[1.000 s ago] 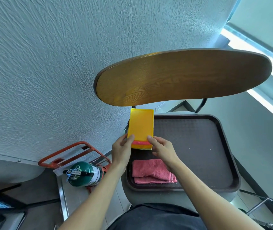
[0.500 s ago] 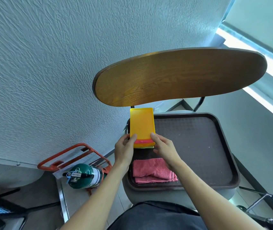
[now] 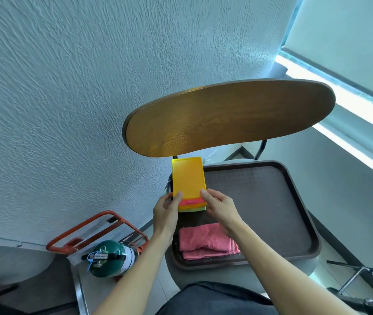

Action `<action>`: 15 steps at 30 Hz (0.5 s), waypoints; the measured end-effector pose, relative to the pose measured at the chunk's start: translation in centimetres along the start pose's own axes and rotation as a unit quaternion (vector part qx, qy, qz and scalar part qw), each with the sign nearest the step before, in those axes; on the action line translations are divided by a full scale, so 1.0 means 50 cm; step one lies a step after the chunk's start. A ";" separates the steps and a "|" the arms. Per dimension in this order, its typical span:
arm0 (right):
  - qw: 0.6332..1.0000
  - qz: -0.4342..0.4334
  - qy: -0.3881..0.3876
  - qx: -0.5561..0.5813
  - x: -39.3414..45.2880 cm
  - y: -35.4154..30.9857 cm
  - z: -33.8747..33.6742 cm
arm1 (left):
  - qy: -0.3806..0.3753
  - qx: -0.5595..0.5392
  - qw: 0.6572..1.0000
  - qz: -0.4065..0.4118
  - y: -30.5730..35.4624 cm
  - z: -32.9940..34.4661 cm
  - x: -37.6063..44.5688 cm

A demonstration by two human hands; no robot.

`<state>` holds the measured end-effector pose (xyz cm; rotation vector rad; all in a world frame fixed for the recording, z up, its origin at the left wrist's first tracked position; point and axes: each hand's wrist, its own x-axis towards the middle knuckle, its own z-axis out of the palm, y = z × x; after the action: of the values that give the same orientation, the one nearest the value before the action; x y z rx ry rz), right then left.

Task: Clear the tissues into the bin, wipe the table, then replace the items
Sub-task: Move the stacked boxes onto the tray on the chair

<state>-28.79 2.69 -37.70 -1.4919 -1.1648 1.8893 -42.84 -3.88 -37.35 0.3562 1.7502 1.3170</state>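
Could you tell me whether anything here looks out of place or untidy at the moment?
Slightly. The stack of coloured trays, held by the left hand and right hand, overhangs the brown tray's left rim, its lower layers stepped unevenly. Pale crumbs speckle the brown tray, and the pink cloth is loosely folded.

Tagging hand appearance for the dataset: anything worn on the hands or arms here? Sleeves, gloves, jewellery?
Nothing worn that shows. The left hand and right hand are bare: no gloves, rings or watch visible. Both forearms are bare as far as the frame's bottom edge, with no sleeve in view. No markings visible.
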 end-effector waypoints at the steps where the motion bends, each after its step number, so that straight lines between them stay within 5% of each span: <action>1: 1.000 -0.005 0.007 -0.004 -0.004 -0.005 -0.001 | -0.002 0.005 1.000 0.007 0.002 -0.002 -0.003; 15: 0.995 -0.047 0.085 0.008 -0.116 -0.055 -0.007 | 0.006 0.079 0.992 0.096 0.060 -0.034 -0.075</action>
<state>-27.07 -0.24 -32.22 -1.5295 -1.1192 1.6694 -42.86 -6.30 -32.88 0.6209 1.8733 1.3189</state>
